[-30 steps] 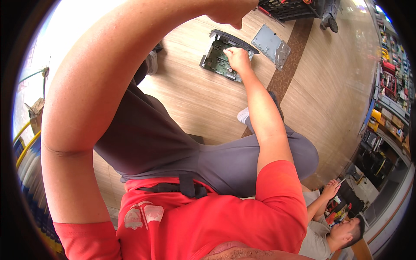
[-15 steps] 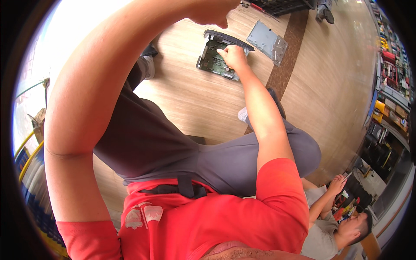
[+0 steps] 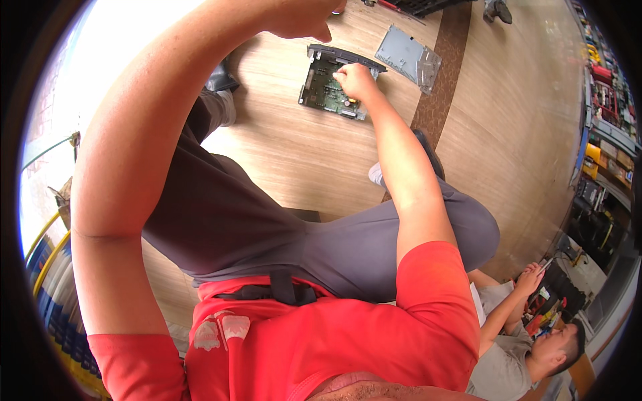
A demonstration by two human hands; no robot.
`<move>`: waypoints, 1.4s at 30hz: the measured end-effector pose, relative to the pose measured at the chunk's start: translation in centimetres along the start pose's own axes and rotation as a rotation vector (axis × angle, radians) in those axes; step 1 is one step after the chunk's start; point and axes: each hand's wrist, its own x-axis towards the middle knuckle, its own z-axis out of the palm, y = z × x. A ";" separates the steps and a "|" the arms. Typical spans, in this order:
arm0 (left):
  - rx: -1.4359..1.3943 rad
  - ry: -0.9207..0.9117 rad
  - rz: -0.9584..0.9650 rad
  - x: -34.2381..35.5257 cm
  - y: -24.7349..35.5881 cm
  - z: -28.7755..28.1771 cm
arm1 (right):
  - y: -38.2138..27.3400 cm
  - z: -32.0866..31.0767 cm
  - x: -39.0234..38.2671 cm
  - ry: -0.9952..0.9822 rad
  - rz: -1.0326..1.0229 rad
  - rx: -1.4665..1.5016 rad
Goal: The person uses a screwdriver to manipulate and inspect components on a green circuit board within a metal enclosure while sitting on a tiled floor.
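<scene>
An opened electronic unit, with a green circuit board and a black front panel along its far side, lies on the floor ahead of me. My right hand is over the board's right half, thumb and fingers pinched together at its middle; anything between them is too small to make out. Cut by the upper edge, my left hand is raised over the far left of the unit. Its fingers look curled, and a small dark bit shows beside them; what it holds is hidden.
A grey metal cover plate lies right of the unit. Behind it is a black crate. Another person sits at lower right, holding a phone-like object. Stocked shelves line the right side.
My left hand has shifted slightly left. The right hand still pinches at the board. The floor and the unit sit slightly higher and further left in the picture.
</scene>
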 end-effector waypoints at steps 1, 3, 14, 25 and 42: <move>0.001 -0.003 -0.002 0.0 0.0 0.1 | -0.4 -0.2 -0.2 -0.002 -0.001 0.002; -0.026 -0.016 -0.033 -0.1 0.2 0.1 | -0.4 -0.3 -0.3 0.038 0.017 -0.087; -0.013 -0.048 -0.081 -0.1 0.6 -0.2 | 1.3 0.5 0.5 0.108 -0.109 0.022; -0.082 0.094 -0.031 0.5 -1.9 3.0 | -0.5 0.2 -0.2 0.077 -0.098 0.061; -0.081 0.092 -0.048 0.2 -1.3 2.7 | 0.5 0.6 -0.1 0.241 -0.146 0.097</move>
